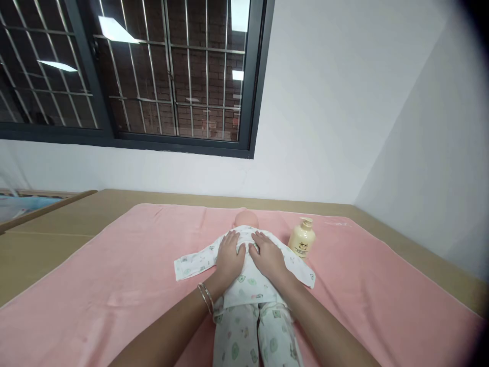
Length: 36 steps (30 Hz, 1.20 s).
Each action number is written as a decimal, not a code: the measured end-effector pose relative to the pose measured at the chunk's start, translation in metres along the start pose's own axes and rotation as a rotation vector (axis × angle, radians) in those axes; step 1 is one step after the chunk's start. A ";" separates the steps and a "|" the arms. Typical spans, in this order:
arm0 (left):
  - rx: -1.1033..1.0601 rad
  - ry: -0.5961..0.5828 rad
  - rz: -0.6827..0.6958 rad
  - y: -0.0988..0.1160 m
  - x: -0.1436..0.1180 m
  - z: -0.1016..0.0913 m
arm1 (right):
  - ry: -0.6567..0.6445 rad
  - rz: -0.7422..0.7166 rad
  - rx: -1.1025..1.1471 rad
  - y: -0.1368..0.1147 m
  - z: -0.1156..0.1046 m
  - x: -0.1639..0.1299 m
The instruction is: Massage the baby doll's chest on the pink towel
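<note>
A baby doll (248,285) in printed white pyjamas lies on its front.

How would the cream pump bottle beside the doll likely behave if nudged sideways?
The pump bottle stands upright on the soft pink towel, so it would probably tip rather than slide. Its rounded body suggests it could then roll. It looks like plastic, so likely not fragile.

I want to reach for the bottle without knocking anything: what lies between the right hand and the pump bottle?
In the head view, only the doll's spread sleeve and bare pink towel lie between the right hand and the pump bottle.
</note>
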<state>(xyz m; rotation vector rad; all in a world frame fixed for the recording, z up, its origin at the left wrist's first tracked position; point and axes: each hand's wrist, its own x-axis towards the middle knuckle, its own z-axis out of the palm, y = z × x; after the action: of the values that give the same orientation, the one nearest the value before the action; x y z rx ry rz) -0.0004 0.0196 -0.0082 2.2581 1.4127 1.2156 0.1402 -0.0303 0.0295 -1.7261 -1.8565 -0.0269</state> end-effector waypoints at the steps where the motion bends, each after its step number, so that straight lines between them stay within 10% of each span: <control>1: 0.007 0.002 0.005 -0.001 0.000 0.001 | -0.014 -0.011 0.034 0.004 0.001 0.002; 11: 0.174 0.071 0.179 0.016 -0.005 -0.015 | -0.062 -0.110 0.196 0.024 0.008 0.009; 21: 0.168 -0.035 0.047 0.005 0.001 -0.007 | 0.055 0.040 -0.124 -0.020 -0.006 -0.008; 30: 0.209 0.072 0.251 0.011 -0.006 -0.010 | 0.008 -0.010 0.080 0.011 0.010 0.003; 36: 0.216 0.038 0.152 0.011 -0.005 -0.008 | -0.061 -0.069 0.007 0.014 0.012 0.006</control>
<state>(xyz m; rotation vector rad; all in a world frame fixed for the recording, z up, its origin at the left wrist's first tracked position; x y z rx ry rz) -0.0004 0.0083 0.0008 2.5409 1.4738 1.2080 0.1478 -0.0180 0.0168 -1.6754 -1.9571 0.0045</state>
